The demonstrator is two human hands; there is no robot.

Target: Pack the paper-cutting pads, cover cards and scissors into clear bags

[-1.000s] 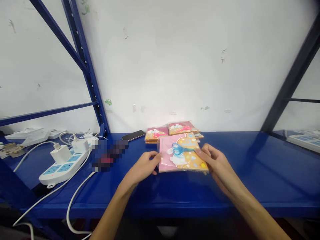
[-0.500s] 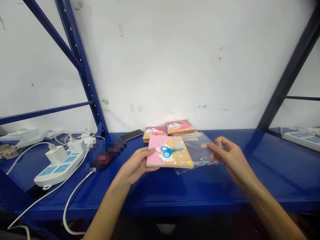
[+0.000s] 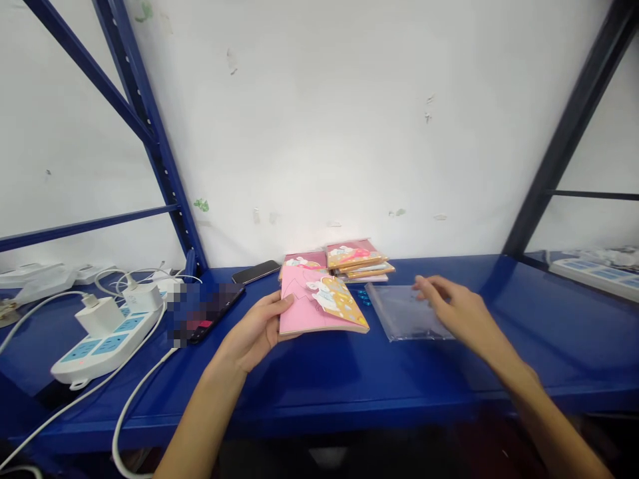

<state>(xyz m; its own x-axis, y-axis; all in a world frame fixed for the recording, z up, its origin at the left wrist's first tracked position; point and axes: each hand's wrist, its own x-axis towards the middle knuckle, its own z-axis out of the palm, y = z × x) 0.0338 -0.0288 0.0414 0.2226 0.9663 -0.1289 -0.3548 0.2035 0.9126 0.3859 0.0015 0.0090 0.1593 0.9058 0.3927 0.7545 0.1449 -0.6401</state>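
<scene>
My left hand (image 3: 257, 329) grips the lower left edge of a pink and orange craft booklet (image 3: 319, 307), which is tilted up off the shelf. To the right of the booklet lies a flat clear plastic bag (image 3: 407, 313). My right hand (image 3: 462, 309) hovers at the bag's right side, fingers spread, holding nothing. Small blue scissors (image 3: 364, 298) lie between the booklet and bag, mostly hidden, with only the handles showing. Behind them is a stack of similar packaged booklets (image 3: 355, 258).
A blue steel shelf (image 3: 499, 379) runs across the view against a white wall, with blue uprights. A black phone (image 3: 255, 271) lies at the back, and a blurred object (image 3: 204, 311) sits left of the booklet. Further left stands a white power strip (image 3: 107, 346) with chargers and cables.
The bag has come off the booklet and now lies flat to the right. The scissors are off the booklet's cover. My right hand has let go of the bag, and the booklet has tilted up.
</scene>
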